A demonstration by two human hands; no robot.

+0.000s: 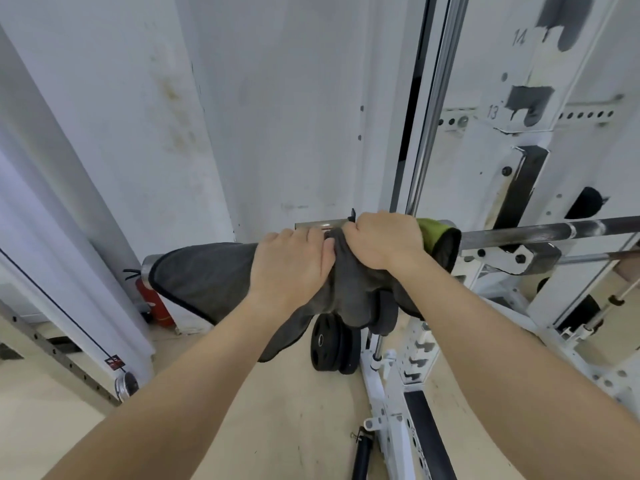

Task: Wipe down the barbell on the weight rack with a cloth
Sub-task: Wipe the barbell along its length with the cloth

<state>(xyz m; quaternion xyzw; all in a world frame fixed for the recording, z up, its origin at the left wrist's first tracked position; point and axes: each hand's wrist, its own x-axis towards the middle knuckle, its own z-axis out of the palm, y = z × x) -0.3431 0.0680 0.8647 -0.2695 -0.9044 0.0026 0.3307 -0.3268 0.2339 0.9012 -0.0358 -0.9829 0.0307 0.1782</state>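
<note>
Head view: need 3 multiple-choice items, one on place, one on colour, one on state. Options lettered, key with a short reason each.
1. Where is the red fire extinguisher?
A. On the floor by the wall, lower left of the barbell end
B. Hanging on the rack
C. On the bench

2. What colour is the cloth, mainly?
A. White
B. Dark grey with a green patch
C. Blue

3. How do the hands hold the cloth?
A. One hand only
B. Neither touches it
C. Both grip it over the barbell

Key: 1 A, it stands at the wall's foot. 2 B, grey drape, green by the right hand. 3 C, the left hand and right hand both close on it.
</note>
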